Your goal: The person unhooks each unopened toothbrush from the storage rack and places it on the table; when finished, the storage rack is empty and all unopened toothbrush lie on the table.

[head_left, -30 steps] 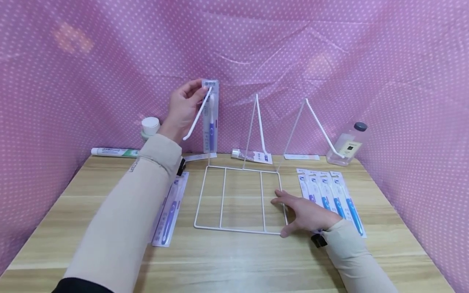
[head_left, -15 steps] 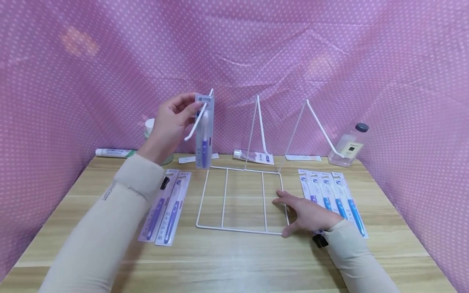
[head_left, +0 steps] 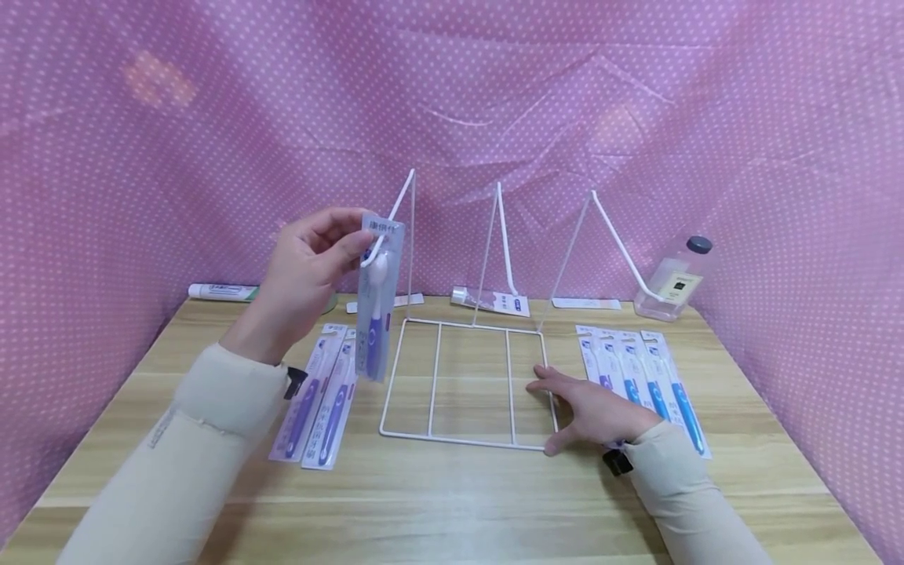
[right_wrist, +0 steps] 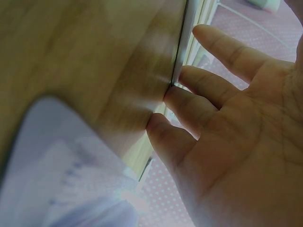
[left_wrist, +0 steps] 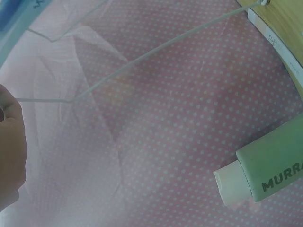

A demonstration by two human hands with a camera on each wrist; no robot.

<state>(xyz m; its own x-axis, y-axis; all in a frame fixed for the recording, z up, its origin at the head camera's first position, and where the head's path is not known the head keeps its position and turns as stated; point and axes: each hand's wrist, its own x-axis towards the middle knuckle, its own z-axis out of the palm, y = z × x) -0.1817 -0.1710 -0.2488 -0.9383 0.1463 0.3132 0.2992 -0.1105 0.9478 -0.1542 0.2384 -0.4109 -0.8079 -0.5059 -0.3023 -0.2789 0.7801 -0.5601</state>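
Note:
My left hand [head_left: 304, 275] pinches the top of a packaged purple-and-white toothbrush [head_left: 374, 322] between thumb and fingers. The pack hangs at the front end of the left arm of a white wire rack [head_left: 472, 442]; the arm passes behind its top and the bent tip shows in front. In the left wrist view only part of the hand [left_wrist: 10, 146] and a corner of the pack [left_wrist: 16, 21] appear. My right hand [head_left: 586, 408] rests on the right side of the rack's base, fingers spread, thumb at the front corner. The rack's middle and right arms carry nothing.
Two purple toothbrush packs [head_left: 300, 408] lie left of the rack, several more [head_left: 653, 377] to its right. Along the back are toothpaste tubes [head_left: 222, 292], flat white strips [head_left: 586, 304] and a dark-capped clear bottle [head_left: 671, 282]. A green bottle [left_wrist: 274, 161] shows in the left wrist view.
My left hand has brought the toothbrush pack forward and down along the rack's left arm, from its high back end to the front tip. The right hand has stayed in place.

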